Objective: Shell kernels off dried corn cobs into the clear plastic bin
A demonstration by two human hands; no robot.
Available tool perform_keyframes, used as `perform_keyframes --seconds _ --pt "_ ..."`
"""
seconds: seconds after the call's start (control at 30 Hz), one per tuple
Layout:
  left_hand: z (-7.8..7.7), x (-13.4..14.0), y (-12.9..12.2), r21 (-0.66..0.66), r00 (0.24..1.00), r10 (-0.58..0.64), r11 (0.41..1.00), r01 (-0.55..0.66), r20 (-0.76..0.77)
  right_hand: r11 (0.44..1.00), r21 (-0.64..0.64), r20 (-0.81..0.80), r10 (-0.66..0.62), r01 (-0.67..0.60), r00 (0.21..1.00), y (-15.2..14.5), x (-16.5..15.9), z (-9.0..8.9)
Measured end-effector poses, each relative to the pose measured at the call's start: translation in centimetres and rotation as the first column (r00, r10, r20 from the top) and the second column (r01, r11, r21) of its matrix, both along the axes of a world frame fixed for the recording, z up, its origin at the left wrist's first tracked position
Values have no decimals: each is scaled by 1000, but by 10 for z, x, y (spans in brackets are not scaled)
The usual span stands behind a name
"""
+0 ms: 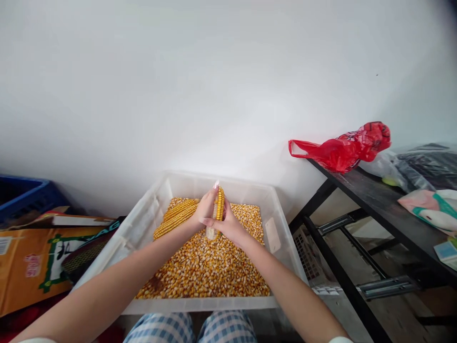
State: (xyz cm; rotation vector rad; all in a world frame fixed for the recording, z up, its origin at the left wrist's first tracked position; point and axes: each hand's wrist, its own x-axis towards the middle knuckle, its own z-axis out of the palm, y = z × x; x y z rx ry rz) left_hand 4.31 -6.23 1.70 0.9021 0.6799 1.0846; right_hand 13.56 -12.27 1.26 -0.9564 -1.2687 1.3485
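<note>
An ear of corn (220, 204) with yellow kernels stands nearly upright between my two hands, above the middle of the bin. Beside its kernels runs a pale, stripped-looking strip. My left hand (207, 206) is closed against the ear's left side, fingers towards the top. Lower down on the right, my right hand (228, 225) wraps round it, thumb across the front. Below lie loose corn kernels (210, 271) in a translucent plastic bin (282, 214). Several whole corn ears (176, 218) rest on the kernels to the left of my hands.
At the left are a blue crate (24, 195) and an orange cardboard box (21, 271). On the right stands a black table (385, 205) carrying a red plastic bag (342, 147). A white wall (214, 85) rises behind the bin; my knees (193, 326) are at its near edge.
</note>
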Motion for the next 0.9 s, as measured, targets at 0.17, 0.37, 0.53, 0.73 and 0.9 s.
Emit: perform_keyframes --seconds 0.17,0.37,0.53,0.73,0.9 --pt "8 -6 -2 -92 986 -153 985 147 -63 969 -134 26 215 -210 976 1 14 11" --pt "3 -4 -3 -55 997 -77 996 76 -3 998 1 24 56 -56 998 -4 -1 6" --pt "3 -1 -4 -33 998 -64 997 64 -8 999 -16 28 36 -35 999 2 5 2" --pt "7 -6 -9 2 993 -114 993 114 -43 980 -149 80 144 -131 986 1 18 15" --pt "-8 -4 -7 172 999 7 985 0 -43 1000 19 108 -11 9 994 -3 3 8"
